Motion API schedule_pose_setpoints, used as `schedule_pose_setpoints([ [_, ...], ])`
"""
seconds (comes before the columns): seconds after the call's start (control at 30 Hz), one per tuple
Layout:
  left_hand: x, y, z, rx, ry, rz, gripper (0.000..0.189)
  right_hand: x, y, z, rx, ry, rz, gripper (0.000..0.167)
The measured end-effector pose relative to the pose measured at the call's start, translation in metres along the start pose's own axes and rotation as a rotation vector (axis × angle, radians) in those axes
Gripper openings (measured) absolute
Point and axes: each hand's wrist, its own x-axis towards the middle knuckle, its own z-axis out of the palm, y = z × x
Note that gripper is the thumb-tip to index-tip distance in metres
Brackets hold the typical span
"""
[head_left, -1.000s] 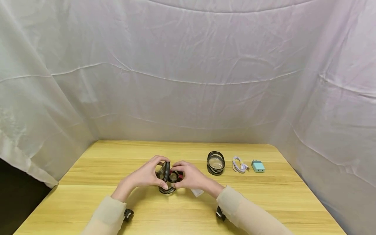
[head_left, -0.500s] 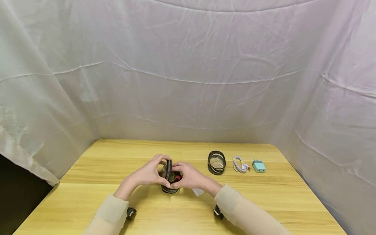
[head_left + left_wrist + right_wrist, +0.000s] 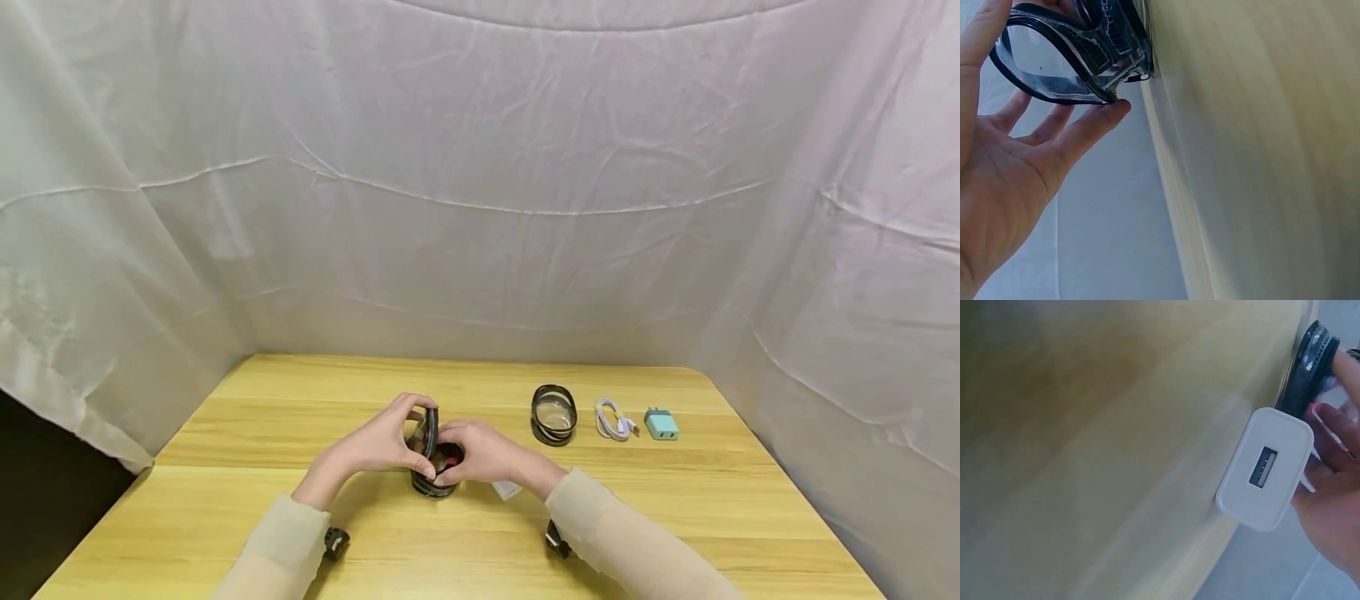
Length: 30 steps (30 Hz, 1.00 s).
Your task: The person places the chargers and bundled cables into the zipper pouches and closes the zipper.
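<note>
A small clear zip pouch with black trim [image 3: 435,485] stands unzipped on the table in front of me. My left hand [image 3: 382,442] holds up its lid [image 3: 431,432] between thumb and fingers; the left wrist view shows the lid's clear window [image 3: 1041,59] framed by black edging. My right hand [image 3: 483,454] reaches into the pouch's mouth from the right, fingers bent around a dark coil with a red part [image 3: 452,459]. Most of that coil is hidden by the pouch wall and fingers. A white USB charger [image 3: 1266,469] sits beneath the right hand, beside the pouch.
Farther back on the right stand a second clear pouch with black trim [image 3: 553,414], a coiled white cable [image 3: 613,420] with a yellow tie, and a teal plug charger [image 3: 661,423]. A pale cloth [image 3: 480,208] hangs behind the wooden table [image 3: 420,558].
The right hand has lowered the dark coil with the red part into the pouch. The left hand keeps hold of the lid, which has stayed raised. The view shifted slightly.
</note>
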Motion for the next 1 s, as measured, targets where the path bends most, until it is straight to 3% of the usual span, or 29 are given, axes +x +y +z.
schedule_pose_setpoints([
  [0.23,0.001,-0.001,0.000,-0.006,0.003,0.012,0.093,0.001,0.002,0.002,-0.028,-0.029,0.010,0.046],
  [0.47,-0.001,-0.002,0.001,-0.013,-0.007,0.005,0.094,-0.004,0.003,-0.001,0.018,-0.019,0.013,0.048],
  [0.7,-0.001,-0.003,0.002,-0.014,-0.007,0.020,0.094,-0.022,0.009,-0.011,0.109,0.013,0.102,0.055],
  [1.0,-0.001,-0.002,0.002,-0.003,-0.009,0.028,0.098,-0.051,0.022,-0.026,0.190,0.012,0.113,0.057],
])
